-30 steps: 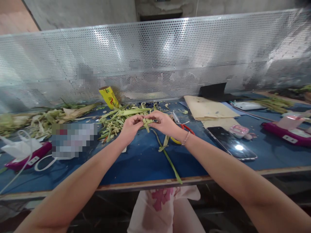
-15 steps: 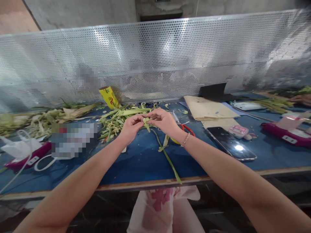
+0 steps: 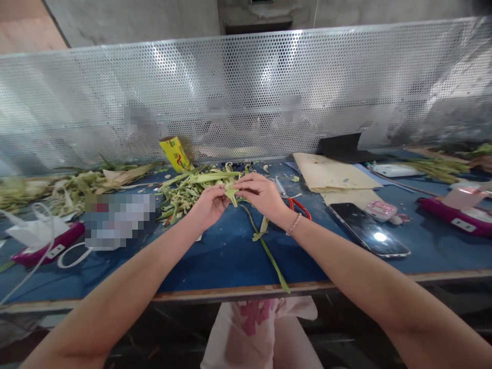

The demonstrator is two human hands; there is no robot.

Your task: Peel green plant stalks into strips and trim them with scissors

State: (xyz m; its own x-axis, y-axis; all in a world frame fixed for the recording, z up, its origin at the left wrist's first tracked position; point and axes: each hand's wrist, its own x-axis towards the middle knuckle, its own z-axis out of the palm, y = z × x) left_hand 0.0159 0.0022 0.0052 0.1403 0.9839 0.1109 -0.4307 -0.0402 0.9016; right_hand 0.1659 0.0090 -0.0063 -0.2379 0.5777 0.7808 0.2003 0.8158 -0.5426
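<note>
Between the fingertips of both hands is a small pale-green piece of folded leaf point(image 3: 231, 193). My left hand point(image 3: 211, 205) pinches it from the left, fingers curled. From the right, my right hand point(image 3: 265, 197) grips the same piece between thumb and fingers. A long green stem point(image 3: 271, 256) with a pale strip tied round it lies below the hands, its lower end at the table edge. Behind my left hand is a heap of green plant pieces point(image 3: 180, 192). Red-handled scissors point(image 3: 302, 207) lie partly hidden beyond my right wrist.
A yellow can-like container point(image 3: 176, 154) leans near the perforated metal screen point(image 3: 246, 92). Rightward lie brown paper sheets point(image 3: 334, 174), a black phone point(image 3: 367, 230) and a pink case point(image 3: 380, 209). Purple power strips point(image 3: 457, 218) sit at both sides. More plant material point(image 3: 80, 192) lies at left.
The leaf piece has turned slightly between my fingers and shows more of its surface. My left fingers have shifted a little. The whole view has moved slightly.
</note>
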